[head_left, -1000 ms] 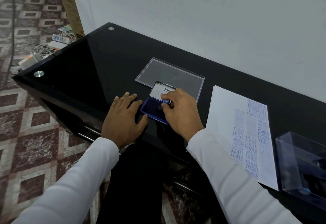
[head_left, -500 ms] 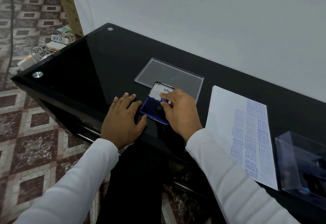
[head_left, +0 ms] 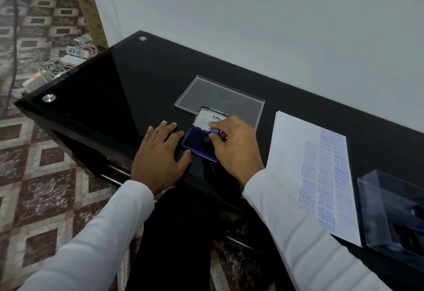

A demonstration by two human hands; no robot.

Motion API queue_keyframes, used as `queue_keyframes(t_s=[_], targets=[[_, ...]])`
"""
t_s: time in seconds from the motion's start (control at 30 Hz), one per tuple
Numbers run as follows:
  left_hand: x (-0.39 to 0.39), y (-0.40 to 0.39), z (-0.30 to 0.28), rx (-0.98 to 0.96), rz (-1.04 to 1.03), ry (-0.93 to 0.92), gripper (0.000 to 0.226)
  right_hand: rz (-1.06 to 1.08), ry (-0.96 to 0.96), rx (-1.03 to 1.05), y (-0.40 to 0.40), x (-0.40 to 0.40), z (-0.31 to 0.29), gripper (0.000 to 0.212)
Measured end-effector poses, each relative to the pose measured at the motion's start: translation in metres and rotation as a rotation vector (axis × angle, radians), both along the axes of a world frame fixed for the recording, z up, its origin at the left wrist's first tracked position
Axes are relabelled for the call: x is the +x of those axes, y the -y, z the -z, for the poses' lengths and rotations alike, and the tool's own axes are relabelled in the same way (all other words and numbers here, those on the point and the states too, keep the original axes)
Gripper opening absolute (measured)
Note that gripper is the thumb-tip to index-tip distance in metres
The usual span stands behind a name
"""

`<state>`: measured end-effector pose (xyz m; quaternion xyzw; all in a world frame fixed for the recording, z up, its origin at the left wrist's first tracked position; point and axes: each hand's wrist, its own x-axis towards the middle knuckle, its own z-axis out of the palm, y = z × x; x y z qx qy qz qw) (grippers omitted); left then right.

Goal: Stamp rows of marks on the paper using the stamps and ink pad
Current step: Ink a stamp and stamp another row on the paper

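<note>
The ink pad (head_left: 199,145) lies open near the front edge of the black glass tabletop (head_left: 110,88), its hinged lid (head_left: 210,118) raised toward the back edge. The right hand (head_left: 236,146) pinches a small blue-topped stamp (head_left: 215,131) between thumb and fingertips and holds it on, or just above, the blue pad; contact cannot be confirmed. The left hand (head_left: 160,155) rests flat on the tabletop with fingers spread, its thumb touching the pad's left edge, apparently steadying it.

The paper (head_left: 296,153) lies toward the right end of the tabletop, apart from the pad, and carries several columns of blue marks. A clear flat lid (head_left: 220,100) lies behind the pad. A clear box (head_left: 390,212) sits at the right edge, just beside the paper; its dark contents cannot be identified.

Assessment: the stamp appears light and rigid, best pinched at its blue cap, kept upright. The pad case looks light and liable to slide on glass, so bracing is warranted. The paper is thin and may shift under pressure.
</note>
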<state>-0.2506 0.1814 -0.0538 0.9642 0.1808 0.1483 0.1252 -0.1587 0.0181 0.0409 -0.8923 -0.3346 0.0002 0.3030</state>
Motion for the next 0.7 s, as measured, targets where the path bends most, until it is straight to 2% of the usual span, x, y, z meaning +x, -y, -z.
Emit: queue_keyframes(t_s=[0.23, 0.7], targets=[[0.0011, -0.0012, 0.0014, 0.004, 0.001, -0.005, 0.065, -0.008, 0.026, -0.018, -0.0014, -0.0010, 0.0002, 0.023], [0.0012, -0.0007, 0.0021, 0.012, -0.007, -0.012, 0.065, -0.025, 0.002, -0.048, -0.0007, -0.0001, -0.0036, 0.026]])
